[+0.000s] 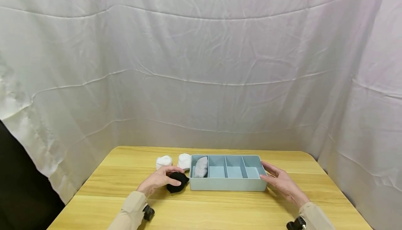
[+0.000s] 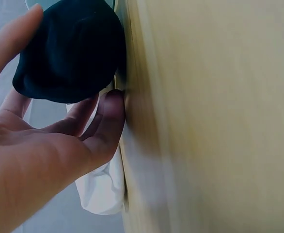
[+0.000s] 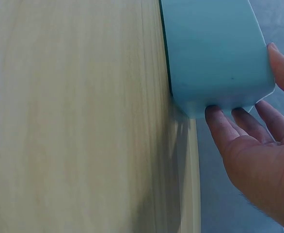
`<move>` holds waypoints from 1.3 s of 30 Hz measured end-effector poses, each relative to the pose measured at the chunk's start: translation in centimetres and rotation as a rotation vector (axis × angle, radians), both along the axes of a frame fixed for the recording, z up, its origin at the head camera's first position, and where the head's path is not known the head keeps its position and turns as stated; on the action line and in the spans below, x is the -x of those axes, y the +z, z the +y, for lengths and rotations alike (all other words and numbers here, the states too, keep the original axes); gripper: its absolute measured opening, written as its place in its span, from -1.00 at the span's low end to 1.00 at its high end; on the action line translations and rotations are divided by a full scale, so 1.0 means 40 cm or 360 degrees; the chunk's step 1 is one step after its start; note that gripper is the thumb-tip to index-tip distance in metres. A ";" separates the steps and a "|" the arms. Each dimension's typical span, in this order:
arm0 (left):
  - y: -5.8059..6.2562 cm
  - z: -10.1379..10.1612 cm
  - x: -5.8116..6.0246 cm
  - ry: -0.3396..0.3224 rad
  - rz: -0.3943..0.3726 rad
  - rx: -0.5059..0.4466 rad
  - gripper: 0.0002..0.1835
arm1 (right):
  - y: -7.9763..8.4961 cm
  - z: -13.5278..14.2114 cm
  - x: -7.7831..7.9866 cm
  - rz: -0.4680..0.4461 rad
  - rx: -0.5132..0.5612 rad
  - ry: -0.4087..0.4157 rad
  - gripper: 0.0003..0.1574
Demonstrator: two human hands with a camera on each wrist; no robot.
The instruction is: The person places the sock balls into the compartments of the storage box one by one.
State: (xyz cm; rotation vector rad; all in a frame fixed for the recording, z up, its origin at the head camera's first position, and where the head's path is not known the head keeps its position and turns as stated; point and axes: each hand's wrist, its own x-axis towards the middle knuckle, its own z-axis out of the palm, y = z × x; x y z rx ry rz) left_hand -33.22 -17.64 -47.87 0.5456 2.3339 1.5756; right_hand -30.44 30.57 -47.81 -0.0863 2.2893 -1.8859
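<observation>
1. Black bundle (image 1: 177, 182): soft, roundish, on L part of the work area, just L of the box (image 1: 227, 184). Long axis approx L–R, slightly slanted; small pointed tip aims R, twd box's near L corner. Can't tell if it touches the bench (image 1: 226, 210) or is a bit off it.
2. L hand (image 1: 159, 179): grip pinches the black bundle, thumb on near side, fingers curved round far side; L wrist view shows the bundle btwn thumb & fingers.
3. Box: lt blue, open-topped, flat on bench, long axis L–R, approx parallel to bench's far edge. Long front wall faces the person. Three dividers run near–far, making 4 compartments in a row.
4. R hand (image 1: 282, 184): at box's R end; grip spread, thumb at near R corner of rim, fingertips against end wall, per head & R wrist views.
5. Grey bundle (image 1: 201, 167): in leftmost compartment, long axis near–far, far end leaning a bit R.
6. 1st white bundle (image 1: 184, 161): just beside box's L wall, twd far end. 2nd white bundle (image 1: 163, 161): farther L, just beyond L hand.
7. Both forearms in beige sleeves (image 1: 129, 212), w/ a small blk cam (image 1: 148, 212) at L wrist & another at R.
8. Bench: lt wood grain, rounded far corners. Pale creased drape (image 1: 220, 66) hangs behind & at sides; dark patch (image 1: 22, 184) far L.
</observation>
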 end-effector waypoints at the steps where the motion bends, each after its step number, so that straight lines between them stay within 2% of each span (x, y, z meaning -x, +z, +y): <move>1: 0.000 0.000 0.000 0.0000 0.0001 0.0010 -0.53 | -0.001 0.000 0.000 0.0001 0.0000 0.0001 -0.04; 7: 0.001 0.008 0.005 0.0014 0.0004 0.0081 -0.61 | 0.000 -0.002 -0.001 0.0016 0.0002 -0.0008 -0.05; 16: 0.004 0.015 0.020 -0.0036 -0.0017 0.0084 -0.65 | 0.002 0.001 0.002 0.0001 -0.0014 0.0006 -0.02; 24: 0.007 0.012 0.025 -0.0021 -0.0099 -0.0068 -0.64 | 0.005 0.003 0.002 -0.0009 -0.0003 0.0017 -0.01; 31: 0.034 0.006 0.034 -0.0040 -0.0241 -0.0286 -0.67 | 0.002 0.002 0.001 0.0000 -0.0007 0.0012 0.00; 39: 0.055 0.008 0.042 0.0060 -0.0330 -0.0443 -0.68 | 0.001 0.004 0.004 -0.0011 0.0016 0.0010 -0.01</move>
